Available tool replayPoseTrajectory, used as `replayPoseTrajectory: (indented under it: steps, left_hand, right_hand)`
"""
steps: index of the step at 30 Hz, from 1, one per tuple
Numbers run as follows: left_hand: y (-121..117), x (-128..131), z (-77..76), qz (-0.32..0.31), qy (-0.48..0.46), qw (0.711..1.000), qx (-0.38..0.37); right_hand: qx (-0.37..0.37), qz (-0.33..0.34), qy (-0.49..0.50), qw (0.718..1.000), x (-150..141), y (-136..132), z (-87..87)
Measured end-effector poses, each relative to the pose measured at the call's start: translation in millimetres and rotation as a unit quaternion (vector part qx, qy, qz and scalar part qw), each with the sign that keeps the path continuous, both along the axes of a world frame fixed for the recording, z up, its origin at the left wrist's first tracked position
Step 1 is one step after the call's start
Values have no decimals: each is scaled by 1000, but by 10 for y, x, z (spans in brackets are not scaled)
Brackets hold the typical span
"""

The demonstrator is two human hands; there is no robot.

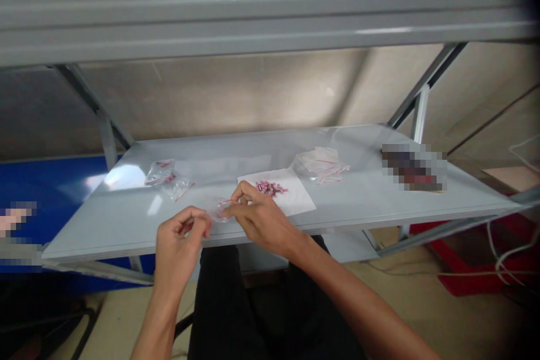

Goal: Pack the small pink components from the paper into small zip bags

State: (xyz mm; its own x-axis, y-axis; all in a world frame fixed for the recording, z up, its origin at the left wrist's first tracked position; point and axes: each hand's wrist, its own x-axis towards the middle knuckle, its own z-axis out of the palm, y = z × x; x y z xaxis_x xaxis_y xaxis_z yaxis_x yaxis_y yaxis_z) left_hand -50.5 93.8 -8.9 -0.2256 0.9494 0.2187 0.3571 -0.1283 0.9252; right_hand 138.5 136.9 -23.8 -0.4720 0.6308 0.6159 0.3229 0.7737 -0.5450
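Note:
Between my hands, over the front edge of the grey table, is a small clear zip bag with a red seal line. My left hand pinches the bag's left end, its fingers curled. At the other end, the fingers of my right hand are closed on the bag near its red line. Whether anything is inside it I cannot make out. Just beyond my right hand, a pile of small pink and dark metallic pieces lies on a white sheet of paper, which my right hand partly covers.
Small bags with pink pieces inside lie at the left of the grey table. A stack of clear zip bags sits behind the paper. At the right end is a blurred-out item. A metal shelf hangs overhead.

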Motion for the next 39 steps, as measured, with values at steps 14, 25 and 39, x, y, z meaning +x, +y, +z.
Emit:
replayPoseTrajectory:
  steps: [14,25,39]
  left_hand:
    - [475,281,-267,-54,-265,962,-30]
    - [932,443,-434,-79,-181,980,5]
    - [1010,452,-296,-61,24,995,75]
  right_hand:
    - [-315,52,258,912,421,378,31]
    - [-350,-87,275,891,652,722,-296]
    - [-359,-39,315,878,767,855,-450]
